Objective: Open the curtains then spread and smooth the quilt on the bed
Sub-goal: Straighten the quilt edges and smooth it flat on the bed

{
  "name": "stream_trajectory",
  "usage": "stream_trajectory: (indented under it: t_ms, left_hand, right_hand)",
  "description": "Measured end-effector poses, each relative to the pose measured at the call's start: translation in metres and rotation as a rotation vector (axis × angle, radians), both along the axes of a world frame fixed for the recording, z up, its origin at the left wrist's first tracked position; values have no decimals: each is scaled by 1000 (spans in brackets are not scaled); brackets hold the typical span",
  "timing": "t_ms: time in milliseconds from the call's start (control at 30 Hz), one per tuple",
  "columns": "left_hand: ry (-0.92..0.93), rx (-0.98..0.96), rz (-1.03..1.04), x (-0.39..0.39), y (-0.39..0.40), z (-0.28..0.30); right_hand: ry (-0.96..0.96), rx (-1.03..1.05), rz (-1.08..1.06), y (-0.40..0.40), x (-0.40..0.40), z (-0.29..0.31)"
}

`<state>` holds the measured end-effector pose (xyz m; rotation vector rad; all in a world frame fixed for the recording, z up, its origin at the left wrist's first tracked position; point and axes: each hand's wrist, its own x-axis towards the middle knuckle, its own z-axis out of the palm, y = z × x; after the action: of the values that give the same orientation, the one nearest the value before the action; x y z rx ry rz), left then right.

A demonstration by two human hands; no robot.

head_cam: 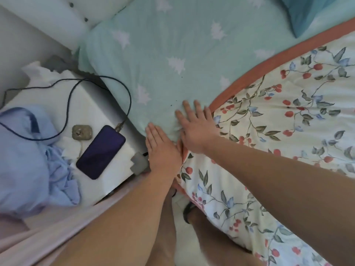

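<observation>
The floral quilt (278,131), cream with red berries and an orange border, covers the right side of the bed and hangs over its near edge. To its left lies the bare mint-green sheet (163,54) with white tree shapes. My right hand (194,127) lies flat with straight fingers at the quilt's corner, partly on the sheet. My left hand (161,146) rests flat beside it on the sheet's edge, fingers straight. No curtains are in view.
A white bedside table (107,116) stands left of the bed with a dark phone (100,152) on a charging cable (107,83), a small earbud case (82,132) and light-blue clothing (28,160). A blue pillow (307,14) lies at the top right. My feet stand on the floor below.
</observation>
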<state>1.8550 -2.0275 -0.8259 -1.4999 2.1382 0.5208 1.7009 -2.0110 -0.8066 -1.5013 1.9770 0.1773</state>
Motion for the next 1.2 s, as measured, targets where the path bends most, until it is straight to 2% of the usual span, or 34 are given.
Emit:
stream_trajectory:
  t_ms: [100, 200, 300, 400, 500, 600, 667, 733, 800, 833, 900, 967, 1067, 1133, 1200]
  left_hand:
    - [71, 195, 272, 2, 21, 8]
    - [260, 414, 594, 15, 39, 14]
    - [581, 389, 896, 15, 45, 23]
    - [841, 332, 969, 10, 42, 26]
    - [872, 418, 1176, 13, 34, 14]
    - [903, 647, 1270, 16, 19, 2]
    - [835, 652, 1201, 14, 11, 4]
    - [776, 595, 1128, 23, 8, 9]
    - [718, 558, 1093, 26, 18, 19]
    - [618, 484, 1076, 29, 25, 26]
    - [520, 325, 954, 36, 42, 42]
    - [513, 161, 691, 40, 59, 60]
    - [484, 47, 213, 38, 88, 78]
    - [454, 40, 2, 31, 103, 84]
    - [470, 35, -89, 20, 112, 94]
  right_hand:
    - [36, 45, 160, 21, 10, 15]
    - [38, 115, 325, 34, 14, 31]
    - [16, 9, 307, 25, 8, 43]
    - [28, -1, 281, 14, 20, 32]
    - [74, 92, 347, 18, 46, 9]
    - [64, 97, 369, 13, 46, 2]
    - [-37, 104, 364, 10, 31, 10]
    - [-152, 15, 305, 10, 17, 23]
    - [-186, -177, 110, 31, 8, 42]
    - [-166, -263, -3, 48, 6, 52]
    - [-112, -312, -211, 92, 9, 66]
    - [-77, -164, -392, 141, 15, 74]
    - [-86, 255, -653, 221, 34, 78]
    - [-250, 464, -675, 260, 51, 87]
    - [-496, 579, -679, 285, 64, 108]
